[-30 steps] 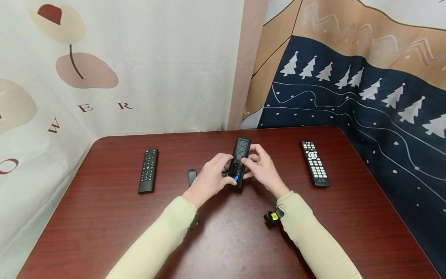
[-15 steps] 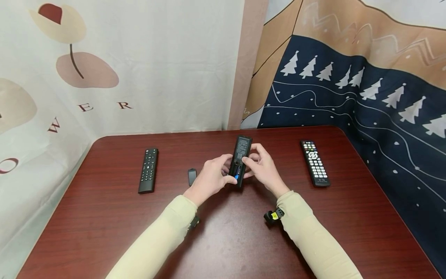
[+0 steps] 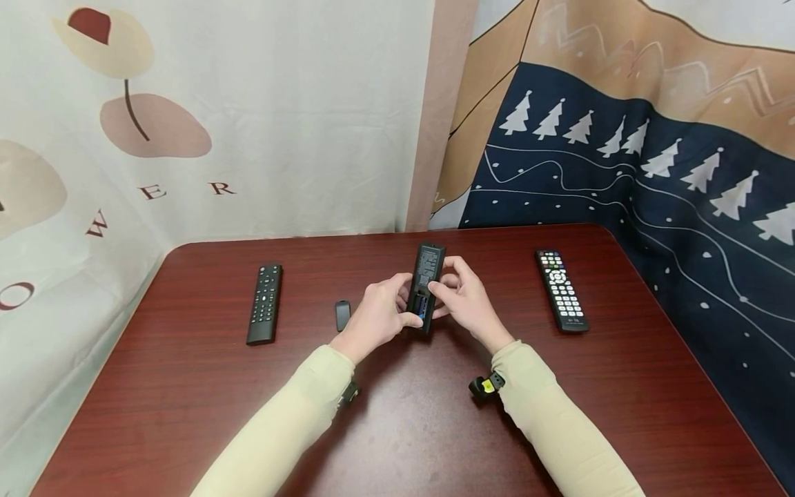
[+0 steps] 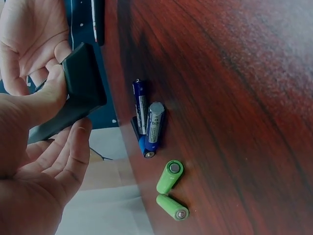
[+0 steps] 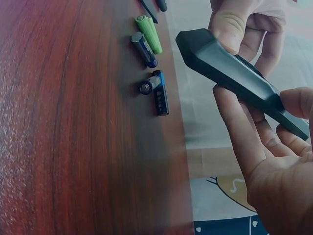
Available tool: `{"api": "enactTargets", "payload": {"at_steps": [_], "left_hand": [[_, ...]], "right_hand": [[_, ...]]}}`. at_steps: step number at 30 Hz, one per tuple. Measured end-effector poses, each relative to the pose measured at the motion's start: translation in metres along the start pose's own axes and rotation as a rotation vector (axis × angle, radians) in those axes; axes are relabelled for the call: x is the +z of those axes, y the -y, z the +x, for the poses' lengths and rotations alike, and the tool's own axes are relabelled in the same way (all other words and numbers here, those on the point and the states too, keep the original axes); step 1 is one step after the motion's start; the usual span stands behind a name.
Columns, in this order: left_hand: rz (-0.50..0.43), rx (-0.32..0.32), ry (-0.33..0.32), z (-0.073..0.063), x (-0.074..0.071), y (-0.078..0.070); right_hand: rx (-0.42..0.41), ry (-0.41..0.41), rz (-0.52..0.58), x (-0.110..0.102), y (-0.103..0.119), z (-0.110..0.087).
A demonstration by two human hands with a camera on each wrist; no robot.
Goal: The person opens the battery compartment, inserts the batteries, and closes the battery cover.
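Two printed cloths (image 3: pixel 310 138) behind a red-brown table (image 3: pixel 410 442), handheld remote (image 3: pixel 428 266) above.

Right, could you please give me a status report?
Left hand and right hand gripping the middle remote. Battery compartment uncovered. Loose batteries on the table; nothing visibly in the way.

Left hand (image 3: pixel 375 314): gripping, thumb (image 3: pixel 408 320) opposed to curled fingers (image 3: pixel 396 283).
Right hand (image 3: pixel 467 304): gripping, digits bent, near Left hand.
Left forearm (image 3: pixel 279 421): sleeved, extended forward, angled inward.
Right forearm (image 3: pixel 562 421): sleeved, extended forward, angled inward.
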State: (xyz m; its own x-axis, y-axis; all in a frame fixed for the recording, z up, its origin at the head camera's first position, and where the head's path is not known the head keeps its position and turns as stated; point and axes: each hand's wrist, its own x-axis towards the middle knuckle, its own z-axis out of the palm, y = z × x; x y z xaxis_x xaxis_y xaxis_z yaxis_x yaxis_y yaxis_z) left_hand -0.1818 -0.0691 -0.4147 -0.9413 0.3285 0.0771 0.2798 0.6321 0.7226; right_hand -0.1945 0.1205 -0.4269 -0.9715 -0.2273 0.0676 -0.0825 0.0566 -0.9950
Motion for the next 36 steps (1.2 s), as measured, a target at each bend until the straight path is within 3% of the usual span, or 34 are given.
{"api": "enactTargets", "payload": {"at_steps": [11, 22, 36], "left_hand": [[0.030, 0.023, -0.010, 0.001, 0.000, 0.000], [-0.017, 0.005, 0.023, 0.003, -0.001, 0.003], [0.016, 0.047, 0.003, 0.000, -0.005, 0.011]], "right_hand": [[-0.013, -0.004, -0.002, 0.000, 0.000, 0.000], [-0.005, -0.010, -0.028, -0.003, 0.000, 0.001], [0.010, -0.030, -0.032, -0.008, -0.002, 0.002]]}}
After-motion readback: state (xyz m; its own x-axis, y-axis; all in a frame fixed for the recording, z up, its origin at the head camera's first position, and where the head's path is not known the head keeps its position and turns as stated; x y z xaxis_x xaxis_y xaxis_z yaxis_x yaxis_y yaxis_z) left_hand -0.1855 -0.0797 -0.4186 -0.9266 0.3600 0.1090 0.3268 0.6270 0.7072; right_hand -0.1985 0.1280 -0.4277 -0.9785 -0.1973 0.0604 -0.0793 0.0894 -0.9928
